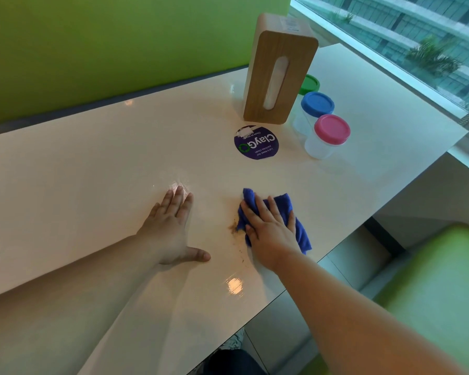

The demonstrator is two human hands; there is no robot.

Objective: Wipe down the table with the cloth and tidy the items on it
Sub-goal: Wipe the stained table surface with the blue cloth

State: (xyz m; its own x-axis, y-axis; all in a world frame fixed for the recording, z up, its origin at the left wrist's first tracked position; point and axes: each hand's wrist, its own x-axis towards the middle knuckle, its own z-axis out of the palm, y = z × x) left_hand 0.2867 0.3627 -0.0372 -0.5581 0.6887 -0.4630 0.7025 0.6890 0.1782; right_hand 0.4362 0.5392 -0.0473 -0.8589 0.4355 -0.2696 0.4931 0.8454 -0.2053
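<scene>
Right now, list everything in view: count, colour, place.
table: 1, glossy white, fills the view
tissue box: 1, wood and white, upright at the far side
jars: 3, clear with green, blue and pink lids, in a row right of the tissue box
sticker: 1, round, purple, in front of the tissue box
cloth: 1, blue, under the right hand
stain: 1, brown, at the cloth's left edge
seat: 1, green, lower right
wall: green, behind the table
window: upper right
left hand: flat on the table
right hand: presses the cloth

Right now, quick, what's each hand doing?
Left hand: open, flat on the table.
Right hand: open, pressing the blue cloth against the table.
</scene>
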